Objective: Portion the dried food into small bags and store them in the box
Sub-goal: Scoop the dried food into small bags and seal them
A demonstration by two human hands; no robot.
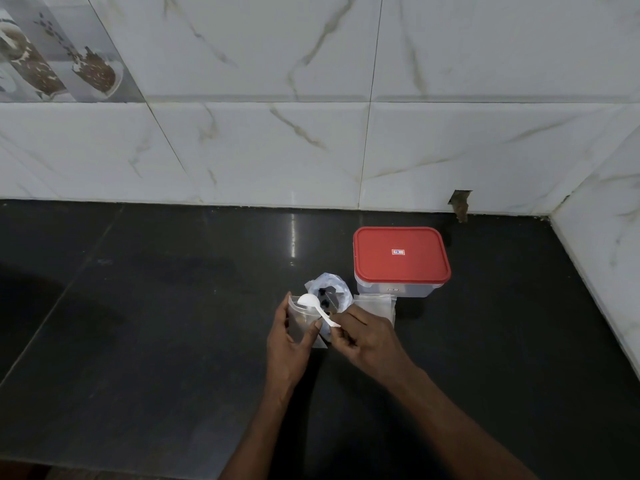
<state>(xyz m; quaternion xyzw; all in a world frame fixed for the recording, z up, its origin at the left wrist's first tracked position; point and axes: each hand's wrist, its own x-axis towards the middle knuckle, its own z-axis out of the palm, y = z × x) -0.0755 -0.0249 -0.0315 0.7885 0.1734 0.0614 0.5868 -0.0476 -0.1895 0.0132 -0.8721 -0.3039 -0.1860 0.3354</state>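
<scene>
The right hand (367,337) pinches the handle of a white spoon (313,304), its bowl at the mouth of a small clear bag (300,322) that the left hand (289,344) grips upright. Just behind stands the larger bag of dried food (329,292), open, dark pieces inside. Spare bags (375,303) lie beside it. The box (400,261) sits nearby on the dark counter (173,323), red lid on. Judging by this, portioning is early; no filled bag shows, and storing is not yet begun

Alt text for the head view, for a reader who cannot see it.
The left hand holds a small clear bag while the right hand pinches a white spoon at its mouth. Behind, on the dark counter, stand a larger bag and a red-lidded box, shut.
</scene>
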